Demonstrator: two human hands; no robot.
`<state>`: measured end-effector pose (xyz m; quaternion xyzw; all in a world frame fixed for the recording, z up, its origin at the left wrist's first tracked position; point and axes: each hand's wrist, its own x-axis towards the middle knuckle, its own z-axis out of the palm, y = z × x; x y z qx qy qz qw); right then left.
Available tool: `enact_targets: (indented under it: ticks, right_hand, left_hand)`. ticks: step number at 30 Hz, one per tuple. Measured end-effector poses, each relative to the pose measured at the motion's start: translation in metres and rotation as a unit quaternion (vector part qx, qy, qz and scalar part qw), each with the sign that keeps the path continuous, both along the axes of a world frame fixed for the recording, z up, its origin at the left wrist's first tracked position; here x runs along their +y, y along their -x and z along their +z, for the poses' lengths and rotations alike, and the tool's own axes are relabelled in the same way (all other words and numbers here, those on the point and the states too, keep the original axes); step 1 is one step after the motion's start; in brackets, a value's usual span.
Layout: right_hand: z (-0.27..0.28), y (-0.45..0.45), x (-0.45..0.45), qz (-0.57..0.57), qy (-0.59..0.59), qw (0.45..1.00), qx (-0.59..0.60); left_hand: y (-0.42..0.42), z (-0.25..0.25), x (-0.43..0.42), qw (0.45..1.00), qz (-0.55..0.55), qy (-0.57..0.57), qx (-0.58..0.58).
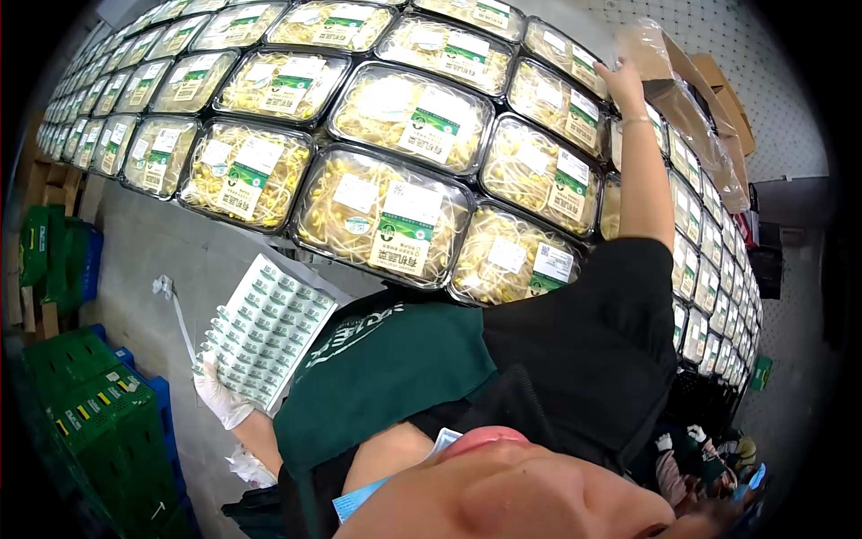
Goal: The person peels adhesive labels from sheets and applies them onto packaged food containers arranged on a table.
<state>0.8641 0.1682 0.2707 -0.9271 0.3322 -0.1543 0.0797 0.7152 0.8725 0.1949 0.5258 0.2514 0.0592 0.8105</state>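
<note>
My left hand (221,395), in a white glove, grips a sheet of small green-and-white stickers (269,328) at its lower left edge. Far out to the right, my bare right hand (621,81) touches the edge of a clear-lidded tray of bean sprouts (567,56); its thumb and a finger show apart, the rest partly hidden. Nearer my body sits another sprout tray (337,216), with a green-and-white label and a white label on its lid. Rows of similar trays lie side by side across the whole surface.
A cardboard box with a plastic liner (687,108) stands at the far right. Green crates (99,409) are stacked at the lower left, with more green crates (54,256) behind. Other people (705,458) are at the lower right.
</note>
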Motion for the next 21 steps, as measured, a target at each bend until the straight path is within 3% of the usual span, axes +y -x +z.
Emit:
enact_targets:
  ticks: [1, 2, 4, 6, 8, 10, 12, 14, 15, 21]
  right_hand:
    - [0.005, 0.016, 0.003, 0.034, -0.151, 0.979, -0.137]
    - [0.005, 0.028, 0.012, 0.027, -0.15, 0.979, -0.135]
    - [0.006, 0.042, 0.051, 0.19, -0.288, 0.93, -0.124]
    - [0.006, 0.052, 0.094, 0.222, -0.307, 0.917, -0.122]
    - [-0.005, 0.049, 0.108, 0.206, -0.273, 0.936, -0.086]
    - [-0.021, 0.051, 0.111, 0.255, -0.038, 0.963, -0.082]
    - [-0.032, 0.05, 0.099, 0.306, -0.015, 0.948, -0.088]
    - [-0.031, 0.053, 0.095, 0.191, 0.106, 0.976, 0.018]
    - [-0.029, 0.055, 0.088, 0.155, 0.028, 0.985, 0.068]
    - [-0.032, 0.053, 0.071, 0.119, 0.022, 0.989, 0.08]
  left_hand:
    - [0.0, 0.002, -0.002, 1.0, 0.002, 0.006, 0.003]
    - [-0.002, 0.003, -0.003, 1.0, -0.004, 0.006, 0.006]
    - [-0.003, 0.003, -0.004, 0.999, -0.029, -0.004, -0.022]
    - [-0.005, -0.015, 0.011, 0.999, -0.034, -0.001, -0.033]
    - [-0.005, -0.026, 0.016, 0.997, -0.054, -0.015, -0.057]
    - [-0.001, -0.014, 0.001, 0.997, -0.056, 0.0, -0.056]
    - [0.008, -0.015, -0.005, 0.995, -0.074, 0.015, -0.068]
    - [0.015, -0.013, -0.014, 0.995, -0.077, 0.008, -0.061]
    - [0.019, -0.013, -0.02, 0.995, -0.08, -0.002, -0.051]
    - [0.026, -0.007, -0.037, 0.984, -0.154, -0.068, -0.055]
